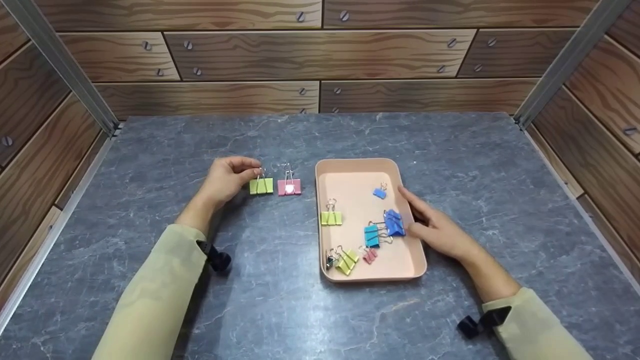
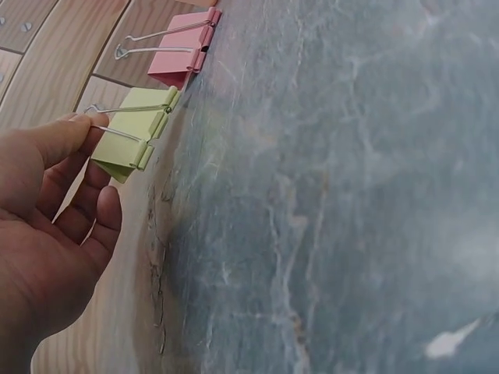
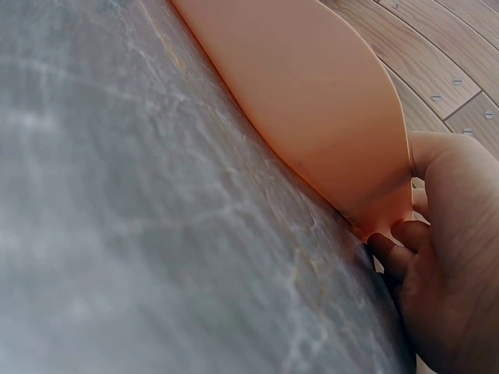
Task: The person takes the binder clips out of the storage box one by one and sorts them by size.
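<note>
My left hand (image 1: 225, 180) pinches the wire handle of a yellow-green binder clip (image 1: 261, 186) between thumb and fingertips; the clip stands upright. Beside it, a little to the right, a pink binder clip (image 1: 289, 188) stands with its wire handles up. In the left wrist view the green clip (image 2: 132, 132) is in front of the pink one (image 2: 183, 48). My right hand (image 1: 440, 232) rests against the right side of a peach tray (image 1: 345, 185), index finger extended along the wall. The right wrist view has its fingers (image 3: 390, 253) at the tray's lower edge (image 3: 312, 109).
Inside the tray lie several more binder clips: a green one (image 1: 331, 218) at the left wall, another green one (image 1: 347, 262) near the front, a small pink one (image 1: 370, 255), a teal one (image 1: 371, 236), and blue ones (image 1: 394, 223). Wood-patterned walls (image 1: 320, 55) enclose the grey marbled table (image 1: 250, 310).
</note>
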The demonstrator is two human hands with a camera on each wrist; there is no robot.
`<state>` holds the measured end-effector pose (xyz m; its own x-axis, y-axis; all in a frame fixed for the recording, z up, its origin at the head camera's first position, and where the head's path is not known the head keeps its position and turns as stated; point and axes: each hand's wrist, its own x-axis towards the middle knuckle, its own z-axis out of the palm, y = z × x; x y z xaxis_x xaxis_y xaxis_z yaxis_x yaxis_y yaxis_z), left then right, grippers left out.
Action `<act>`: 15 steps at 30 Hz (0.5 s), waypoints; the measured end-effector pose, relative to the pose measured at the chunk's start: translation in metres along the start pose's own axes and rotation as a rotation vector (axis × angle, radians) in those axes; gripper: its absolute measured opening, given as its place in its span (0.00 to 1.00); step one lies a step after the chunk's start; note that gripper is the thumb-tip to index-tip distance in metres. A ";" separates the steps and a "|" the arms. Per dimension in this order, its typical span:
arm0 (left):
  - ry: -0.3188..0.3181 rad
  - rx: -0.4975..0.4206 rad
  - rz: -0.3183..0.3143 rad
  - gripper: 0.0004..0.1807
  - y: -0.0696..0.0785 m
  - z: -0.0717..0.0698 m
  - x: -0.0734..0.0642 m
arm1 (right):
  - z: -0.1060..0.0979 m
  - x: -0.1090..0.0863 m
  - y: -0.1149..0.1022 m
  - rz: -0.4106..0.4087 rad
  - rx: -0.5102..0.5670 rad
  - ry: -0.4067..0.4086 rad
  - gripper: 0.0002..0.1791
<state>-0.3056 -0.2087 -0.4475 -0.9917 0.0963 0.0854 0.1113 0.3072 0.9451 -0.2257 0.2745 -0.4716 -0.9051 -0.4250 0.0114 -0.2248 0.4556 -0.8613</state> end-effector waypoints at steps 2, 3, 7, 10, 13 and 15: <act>0.000 -0.007 -0.006 0.12 0.000 0.000 0.000 | 0.000 0.000 0.000 -0.001 -0.002 -0.001 0.47; -0.001 -0.007 -0.010 0.12 -0.001 0.000 0.000 | 0.000 0.000 0.000 -0.003 -0.002 -0.001 0.47; -0.002 -0.002 -0.018 0.12 -0.002 0.000 -0.001 | 0.000 0.000 0.000 -0.008 -0.011 0.001 0.47; 0.000 0.000 -0.027 0.12 -0.003 0.000 -0.002 | 0.000 0.000 0.000 -0.004 -0.021 0.005 0.47; -0.001 -0.003 -0.035 0.12 -0.004 0.001 -0.003 | -0.001 0.000 0.000 -0.003 -0.027 0.005 0.47; -0.003 -0.011 -0.040 0.11 -0.005 0.001 -0.003 | -0.001 0.000 0.000 0.000 -0.032 0.006 0.47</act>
<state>-0.3031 -0.2091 -0.4527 -0.9951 0.0869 0.0467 0.0709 0.3002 0.9512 -0.2257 0.2748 -0.4710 -0.9071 -0.4207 0.0142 -0.2361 0.4806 -0.8446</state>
